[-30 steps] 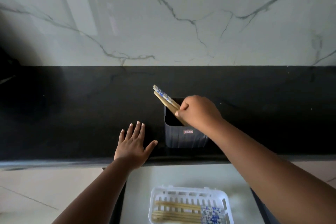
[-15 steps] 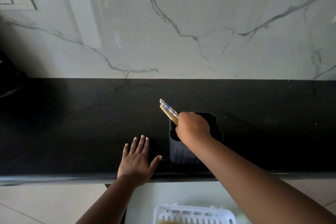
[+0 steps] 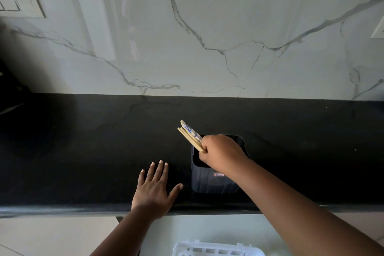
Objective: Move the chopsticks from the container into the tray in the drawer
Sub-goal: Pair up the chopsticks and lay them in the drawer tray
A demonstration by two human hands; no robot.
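A dark square container (image 3: 209, 183) stands near the front edge of the black countertop. My right hand (image 3: 221, 153) is over its mouth, closed around a bundle of wooden chopsticks (image 3: 190, 135) with blue-and-white patterned ends that stick out up and to the left. My left hand (image 3: 154, 190) lies flat on the counter just left of the container, fingers spread, holding nothing. Below the counter, the far rim of the white slotted tray (image 3: 218, 248) shows at the bottom edge, inside the open drawer (image 3: 162, 235); its contents are out of frame.
The black countertop (image 3: 93, 151) runs the full width, backed by a white marble wall (image 3: 207, 27). A switch plate (image 3: 18, 3) sits on the wall at upper left and another at the right edge. A dark object fills the far left of the counter.
The camera has tilted up, so the tray slid nearly out of view. My right hand stays closed on the chopsticks at the container's mouth. My left hand has stayed flat on the counter.
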